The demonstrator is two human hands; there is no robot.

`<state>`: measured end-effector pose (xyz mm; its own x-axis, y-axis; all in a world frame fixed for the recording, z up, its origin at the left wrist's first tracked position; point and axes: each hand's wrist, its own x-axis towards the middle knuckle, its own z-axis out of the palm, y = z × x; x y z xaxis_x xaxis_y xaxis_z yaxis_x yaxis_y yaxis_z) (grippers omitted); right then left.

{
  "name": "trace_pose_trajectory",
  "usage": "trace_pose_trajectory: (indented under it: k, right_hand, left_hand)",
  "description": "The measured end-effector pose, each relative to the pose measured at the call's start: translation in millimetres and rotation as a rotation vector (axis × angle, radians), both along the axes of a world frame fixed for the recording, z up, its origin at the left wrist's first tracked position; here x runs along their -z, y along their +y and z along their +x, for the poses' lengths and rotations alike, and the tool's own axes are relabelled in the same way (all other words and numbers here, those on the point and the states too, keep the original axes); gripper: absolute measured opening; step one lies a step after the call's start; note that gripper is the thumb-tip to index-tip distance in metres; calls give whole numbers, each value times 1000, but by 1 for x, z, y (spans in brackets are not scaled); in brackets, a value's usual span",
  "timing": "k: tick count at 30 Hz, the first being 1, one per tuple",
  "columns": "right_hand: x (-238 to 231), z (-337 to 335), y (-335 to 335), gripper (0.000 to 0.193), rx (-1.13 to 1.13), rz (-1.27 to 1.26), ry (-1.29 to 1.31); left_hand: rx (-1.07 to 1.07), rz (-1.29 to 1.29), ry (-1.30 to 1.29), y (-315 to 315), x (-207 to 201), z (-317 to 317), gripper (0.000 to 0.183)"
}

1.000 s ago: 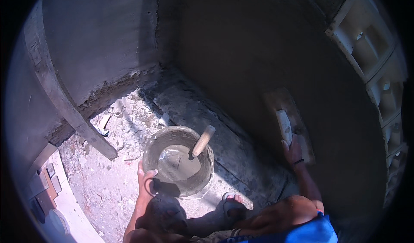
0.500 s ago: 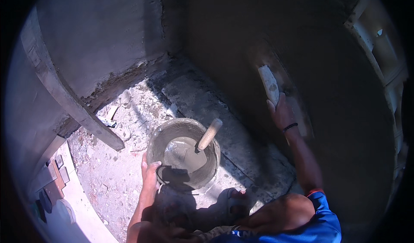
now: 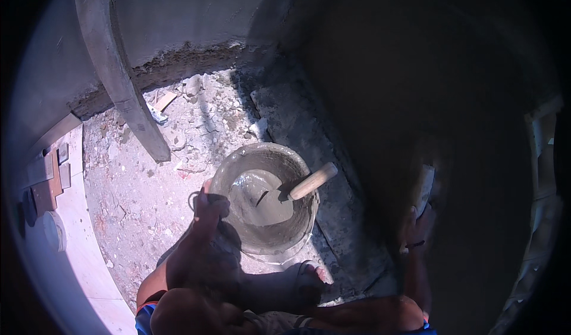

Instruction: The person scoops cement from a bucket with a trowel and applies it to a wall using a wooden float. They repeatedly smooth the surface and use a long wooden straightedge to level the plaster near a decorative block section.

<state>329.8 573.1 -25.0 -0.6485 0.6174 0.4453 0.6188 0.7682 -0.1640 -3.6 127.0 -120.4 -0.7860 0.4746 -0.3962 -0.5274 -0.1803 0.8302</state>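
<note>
A long grey plank point(image 3: 122, 76) slants down to the sunlit, rubble-strewn floor point(image 3: 134, 183). The left hand point(image 3: 210, 207) pinches the rim of 1 mortar bucket point(image 3: 254, 147) between thumb and fingers; 1 wooden-handled trowel point(image 3: 313, 181) sits inside. The right hand point(image 3: 420, 225) curls its fingers round 1 float point(image 3: 424, 189) at the dark wall point(image 3: 380, 67), nearer the body than 0.5 s ago.

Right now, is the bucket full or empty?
Partly filled: grey mix lies inside the bucket, its surface below the rim.
</note>
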Motion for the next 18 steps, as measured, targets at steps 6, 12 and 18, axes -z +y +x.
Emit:
trace_pose_trajectory:
  k: [6,12,18]
  right_hand:
    - [-100,-155,10,50,-92,-283,492]
    - [-102,-302,6,50,-117,-498,82]
    - [-2,-383,36,53,-179,-335,-110]
  left_hand:
    - [-133,-58,6,10,-17,5,60]
    - [-50,-77,-22,9,-47,3,59]
    - [-57,-89,-87,0,3,5,62]
